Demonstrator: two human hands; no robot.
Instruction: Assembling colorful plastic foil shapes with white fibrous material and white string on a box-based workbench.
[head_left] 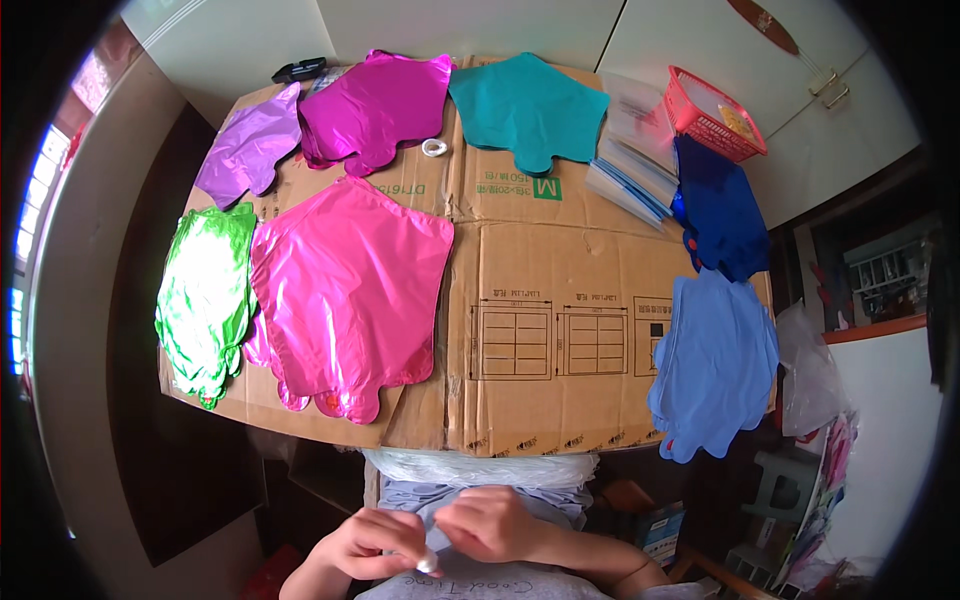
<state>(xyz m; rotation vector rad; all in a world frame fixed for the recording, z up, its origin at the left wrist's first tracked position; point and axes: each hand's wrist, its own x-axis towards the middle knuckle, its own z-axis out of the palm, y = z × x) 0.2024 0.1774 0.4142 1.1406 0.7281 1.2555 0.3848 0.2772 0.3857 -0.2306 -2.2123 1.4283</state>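
Note:
Close to my body, below the cardboard's front edge, both hands are raised over my lap. My left hand is closed, fingers bent, with a small white piece at a fingertip; whether it is held or worn I cannot tell. Beside it, my right hand is curled, its fingertips hidden. The nearest stack ahead is pink flat foil balloons, uninflated and star-like with rounded tabs. Green foil balloons lie left of it, and light blue ones overhang the right edge.
On the cardboard sheet lie lilac, magenta, teal and dark blue foil balloons. A white ring, clear plastic sleeves, a pink basket and a black object are toward the back.

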